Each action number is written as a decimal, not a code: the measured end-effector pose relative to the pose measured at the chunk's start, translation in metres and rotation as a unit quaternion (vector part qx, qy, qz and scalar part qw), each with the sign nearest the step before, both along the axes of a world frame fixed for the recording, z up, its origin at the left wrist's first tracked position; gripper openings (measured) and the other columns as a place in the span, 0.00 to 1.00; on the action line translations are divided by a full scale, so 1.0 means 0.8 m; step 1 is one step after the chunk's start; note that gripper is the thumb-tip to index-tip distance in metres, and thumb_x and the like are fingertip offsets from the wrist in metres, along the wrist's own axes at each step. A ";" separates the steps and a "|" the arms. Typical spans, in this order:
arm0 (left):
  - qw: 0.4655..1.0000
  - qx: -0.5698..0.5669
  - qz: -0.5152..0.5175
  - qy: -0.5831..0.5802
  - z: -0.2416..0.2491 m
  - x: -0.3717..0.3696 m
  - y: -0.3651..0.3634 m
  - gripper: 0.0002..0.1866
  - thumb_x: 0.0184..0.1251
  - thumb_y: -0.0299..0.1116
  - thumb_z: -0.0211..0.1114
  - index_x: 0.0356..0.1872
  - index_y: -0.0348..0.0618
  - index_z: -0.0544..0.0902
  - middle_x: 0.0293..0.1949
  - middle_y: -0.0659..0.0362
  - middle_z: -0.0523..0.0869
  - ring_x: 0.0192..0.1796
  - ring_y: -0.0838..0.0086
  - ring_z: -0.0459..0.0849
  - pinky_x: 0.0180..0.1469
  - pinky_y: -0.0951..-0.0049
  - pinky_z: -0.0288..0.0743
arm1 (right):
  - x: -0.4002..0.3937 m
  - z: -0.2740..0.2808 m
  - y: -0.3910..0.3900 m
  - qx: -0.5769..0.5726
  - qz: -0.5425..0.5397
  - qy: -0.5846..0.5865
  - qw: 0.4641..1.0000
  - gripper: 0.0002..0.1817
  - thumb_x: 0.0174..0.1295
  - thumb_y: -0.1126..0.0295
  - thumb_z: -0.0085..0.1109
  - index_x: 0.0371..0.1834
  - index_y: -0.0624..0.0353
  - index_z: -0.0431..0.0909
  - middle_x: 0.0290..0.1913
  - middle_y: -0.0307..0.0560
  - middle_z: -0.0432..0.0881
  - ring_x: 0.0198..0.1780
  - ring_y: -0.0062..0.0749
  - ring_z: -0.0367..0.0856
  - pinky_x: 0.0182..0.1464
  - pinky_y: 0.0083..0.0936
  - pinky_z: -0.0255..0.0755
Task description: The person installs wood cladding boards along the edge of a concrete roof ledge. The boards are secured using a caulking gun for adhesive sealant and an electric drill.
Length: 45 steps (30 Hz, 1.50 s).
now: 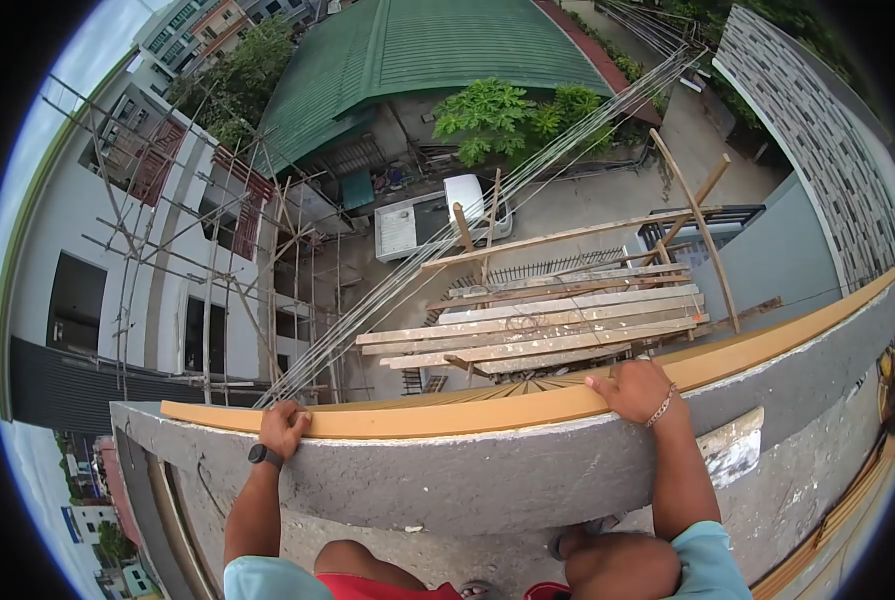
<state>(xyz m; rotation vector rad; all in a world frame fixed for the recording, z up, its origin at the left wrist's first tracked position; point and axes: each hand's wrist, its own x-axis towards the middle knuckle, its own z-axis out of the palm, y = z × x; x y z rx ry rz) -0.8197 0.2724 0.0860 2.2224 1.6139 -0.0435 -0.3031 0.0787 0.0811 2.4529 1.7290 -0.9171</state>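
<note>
A long orange-yellow strip (448, 420) runs along the outer top edge of a grey concrete parapet (468, 480). Toward its left end, my left hand (285, 430) is curled over the strip, fingers bent over the far side, a dark watch on the wrist. Farther right, my right hand (640, 390) wraps over the same strip, its thumb on the near face and fingers over the outer edge; a chain bracelet circles that wrist. The fingertips of both hands are partly hidden behind the strip. A whitish patch (733, 447) marks the concrete right of my right forearm.
Beyond the parapet is a drop, with scaffold planks (568, 310) and wooden poles just outside. Cables (418, 270) cross diagonally. Below stands a white truck (418, 225). Bamboo scaffolding (208, 270) fronts the left building. Long yellowish strips (828, 530) lie at lower right.
</note>
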 end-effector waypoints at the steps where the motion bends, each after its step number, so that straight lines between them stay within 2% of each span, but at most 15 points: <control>1: 1.000 -0.020 0.015 0.011 0.003 0.002 -0.001 0.18 0.54 0.46 0.60 0.32 0.39 0.83 0.36 0.48 0.83 0.42 0.54 0.79 0.50 0.58 0.66 | 0.000 -0.006 -0.002 0.005 0.005 -0.009 1.000 0.37 0.62 0.38 0.41 0.28 0.67 0.82 0.32 0.62 0.82 0.41 0.53 0.80 0.54 0.45 0.64; 4: 1.000 0.001 0.007 0.000 -0.004 0.002 0.003 0.20 0.55 0.49 0.58 0.33 0.40 0.83 0.37 0.47 0.83 0.43 0.54 0.78 0.53 0.58 0.63 | 0.003 -0.009 0.005 -0.009 0.001 -0.029 1.000 0.40 0.62 0.36 0.37 0.31 0.67 0.83 0.36 0.64 0.82 0.46 0.55 0.79 0.56 0.43 0.65; 8: 0.999 -0.021 0.011 0.037 -0.002 0.009 0.002 0.25 0.57 0.54 0.55 0.35 0.40 0.83 0.39 0.46 0.84 0.47 0.55 0.79 0.57 0.58 0.59 | -0.002 -0.001 0.011 -0.020 -0.010 -0.057 0.998 0.39 0.62 0.37 0.38 0.35 0.67 0.83 0.39 0.66 0.81 0.48 0.57 0.78 0.55 0.43 0.67; 11: 0.999 -0.027 0.009 0.037 -0.010 0.009 0.009 0.27 0.57 0.57 0.54 0.37 0.40 0.83 0.41 0.46 0.84 0.49 0.55 0.79 0.58 0.59 0.59 | 0.006 -0.011 0.013 -0.013 -0.009 -0.042 0.999 0.39 0.62 0.37 0.37 0.35 0.68 0.83 0.40 0.66 0.81 0.48 0.58 0.78 0.55 0.43 0.68; 13: 0.999 -0.037 0.015 0.030 0.005 0.017 0.002 0.27 0.57 0.57 0.55 0.38 0.40 0.84 0.41 0.46 0.84 0.50 0.55 0.79 0.58 0.59 0.59 | 0.009 -0.021 0.012 -0.007 -0.005 -0.054 0.998 0.39 0.63 0.38 0.37 0.35 0.68 0.83 0.40 0.66 0.81 0.48 0.59 0.78 0.54 0.43 0.69; 15: 0.999 -0.027 0.014 0.042 0.002 0.018 0.002 0.28 0.57 0.57 0.54 0.39 0.41 0.84 0.41 0.46 0.84 0.50 0.56 0.79 0.58 0.58 0.60 | 0.007 -0.026 0.007 0.058 -0.011 -0.082 0.995 0.37 0.64 0.40 0.36 0.31 0.66 0.83 0.34 0.65 0.81 0.42 0.59 0.79 0.51 0.43 0.69; 17: 0.999 -0.016 0.010 0.039 -0.005 0.015 0.004 0.28 0.57 0.58 0.55 0.40 0.42 0.84 0.42 0.47 0.84 0.51 0.57 0.79 0.58 0.57 0.60 | 0.007 -0.016 0.007 0.043 0.013 -0.091 0.995 0.38 0.64 0.39 0.36 0.33 0.67 0.82 0.35 0.66 0.81 0.44 0.59 0.79 0.51 0.42 0.69; 21: 0.999 -0.017 0.007 0.046 -0.004 0.016 0.006 0.29 0.57 0.59 0.54 0.41 0.42 0.84 0.43 0.46 0.84 0.51 0.56 0.79 0.60 0.55 0.59 | -0.002 0.001 0.010 0.006 0.001 -0.044 0.999 0.40 0.64 0.38 0.33 0.39 0.67 0.82 0.41 0.65 0.81 0.50 0.58 0.77 0.56 0.41 0.68; 22: 0.999 -0.011 0.001 0.042 -0.005 0.014 0.006 0.29 0.57 0.59 0.53 0.41 0.42 0.85 0.43 0.46 0.84 0.51 0.56 0.79 0.60 0.55 0.59 | -0.009 -0.007 0.004 0.014 0.035 -0.104 0.994 0.40 0.64 0.37 0.33 0.41 0.68 0.80 0.44 0.65 0.80 0.51 0.57 0.77 0.57 0.41 0.67; 25: 0.999 -0.008 -0.005 0.042 -0.014 0.012 0.007 0.30 0.56 0.59 0.53 0.41 0.42 0.85 0.43 0.46 0.84 0.52 0.56 0.79 0.60 0.54 0.60 | -0.015 -0.008 -0.005 -0.004 0.067 -0.140 0.988 0.40 0.63 0.37 0.35 0.46 0.68 0.77 0.50 0.65 0.78 0.53 0.54 0.76 0.59 0.42 0.65; 28: 0.999 -0.002 -0.006 0.045 -0.020 0.010 0.011 0.30 0.56 0.59 0.53 0.41 0.42 0.85 0.44 0.46 0.84 0.52 0.56 0.79 0.60 0.54 0.60 | -0.013 -0.009 -0.002 0.043 0.050 -0.124 0.990 0.36 0.63 0.40 0.37 0.42 0.68 0.78 0.47 0.64 0.79 0.51 0.54 0.77 0.57 0.41 0.66; 30: 0.999 -0.005 -0.014 0.048 -0.013 0.011 0.007 0.30 0.56 0.59 0.53 0.42 0.42 0.84 0.44 0.46 0.84 0.52 0.56 0.79 0.60 0.54 0.60 | -0.026 0.012 -0.003 0.027 0.015 -0.103 0.994 0.33 0.63 0.44 0.39 0.41 0.67 0.80 0.45 0.65 0.80 0.51 0.54 0.77 0.57 0.41 0.67; 34: 0.998 -0.022 -0.003 0.060 -0.003 0.018 0.005 0.30 0.57 0.59 0.53 0.44 0.42 0.84 0.45 0.46 0.83 0.53 0.56 0.78 0.61 0.55 0.60 | -0.019 -0.001 -0.001 0.028 0.006 -0.105 0.994 0.30 0.63 0.47 0.40 0.40 0.66 0.80 0.44 0.65 0.80 0.51 0.54 0.77 0.57 0.40 0.67; 45: 0.997 -0.028 -0.007 0.077 -0.005 0.017 0.006 0.29 0.60 0.58 0.51 0.48 0.44 0.82 0.45 0.49 0.84 0.54 0.60 0.78 0.60 0.57 0.60 | -0.029 0.010 -0.002 0.037 -0.004 -0.121 0.992 0.27 0.59 0.50 0.45 0.42 0.65 0.80 0.45 0.64 0.80 0.51 0.55 0.77 0.57 0.40 0.67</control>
